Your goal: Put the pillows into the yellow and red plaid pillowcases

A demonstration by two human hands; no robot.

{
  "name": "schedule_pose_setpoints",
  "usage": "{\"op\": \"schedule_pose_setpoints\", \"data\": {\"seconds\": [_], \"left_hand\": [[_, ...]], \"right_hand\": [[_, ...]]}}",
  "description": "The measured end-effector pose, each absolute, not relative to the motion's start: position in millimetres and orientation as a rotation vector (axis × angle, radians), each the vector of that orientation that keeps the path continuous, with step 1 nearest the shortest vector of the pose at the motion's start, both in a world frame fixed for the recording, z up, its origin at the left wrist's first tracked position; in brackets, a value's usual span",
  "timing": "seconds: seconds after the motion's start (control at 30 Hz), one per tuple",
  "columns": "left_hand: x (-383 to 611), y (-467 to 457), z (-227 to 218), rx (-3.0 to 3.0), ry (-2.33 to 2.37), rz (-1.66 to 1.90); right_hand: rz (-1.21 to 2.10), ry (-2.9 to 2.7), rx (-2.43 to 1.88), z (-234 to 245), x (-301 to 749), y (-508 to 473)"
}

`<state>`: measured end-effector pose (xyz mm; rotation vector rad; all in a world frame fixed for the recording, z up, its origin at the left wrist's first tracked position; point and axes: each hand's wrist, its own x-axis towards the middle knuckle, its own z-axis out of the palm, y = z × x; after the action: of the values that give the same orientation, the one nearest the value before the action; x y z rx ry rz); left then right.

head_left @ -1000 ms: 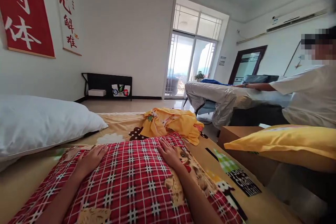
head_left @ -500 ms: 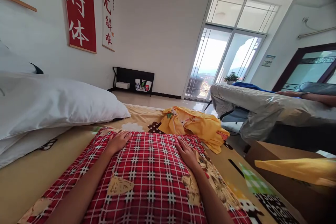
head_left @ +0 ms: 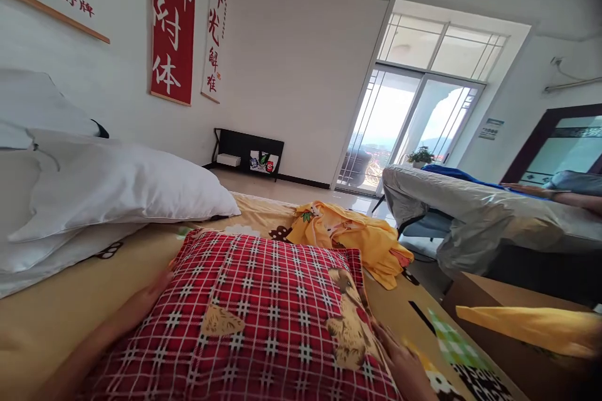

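Observation:
A plump pillow (head_left: 263, 288) in a red plaid cover with brown teddy bear prints lies in front of me on a yellow patterned sheet (head_left: 70, 326). Against its left edge is my left hand (head_left: 157, 288), blurred, its fingertips hidden at the pillow's side. My right hand (head_left: 399, 354) rests along the right edge, fingers stretched out and touching the cover. Beyond the pillow's far right corner lies a crumpled yellow cloth (head_left: 352, 235) with printed figures.
White pillows (head_left: 126, 178) are stacked at the left. On the right stand an open cardboard box (head_left: 489, 301) with yellow fabric (head_left: 527, 326) over it and a plastic-covered table (head_left: 470, 200), where another person's arm (head_left: 578, 200) rests. A low black shelf (head_left: 249, 153) stands by the wall.
Both hands have left the pillow's top and moved outward and nearer to me, down to its two sides. The pillow looks plumper, with its side edges drawn in. The view has tilted slightly upward.

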<state>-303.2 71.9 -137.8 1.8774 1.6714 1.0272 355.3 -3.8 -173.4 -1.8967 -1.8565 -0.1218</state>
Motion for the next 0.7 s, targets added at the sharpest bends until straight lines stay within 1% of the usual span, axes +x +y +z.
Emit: {"op": "schedule_pose_setpoints", "data": {"seconds": [0.07,0.13,0.23,0.33,0.47,0.53,0.63,0.7], "left_hand": [[-307,63,-112,1.818,1.776,0.987],[-297,57,-74,1.852,1.851,0.986],[-260,56,-15,2.046,1.853,1.062],[-203,61,26,2.286,1.741,0.897],[-130,81,60,2.477,1.674,0.498],[-110,98,76,2.505,1.67,0.369],[-110,128,90,2.519,1.688,0.345],[-127,150,79,2.537,1.742,0.367]], "right_hand": [[-0.142,-1.838,-2.003,-153,364,-8],[-0.145,-1.768,-2.046,-123,364,-4],[-0.117,-1.759,-1.957,-72,338,7],[-0.025,-1.854,-1.825,-24,281,19],[0.097,-2.076,-1.781,25,198,42],[0.14,-2.159,-1.777,41,174,61],[0.21,-2.173,-1.788,49,171,93],[0.269,-2.148,-1.8,40,184,111]]}}
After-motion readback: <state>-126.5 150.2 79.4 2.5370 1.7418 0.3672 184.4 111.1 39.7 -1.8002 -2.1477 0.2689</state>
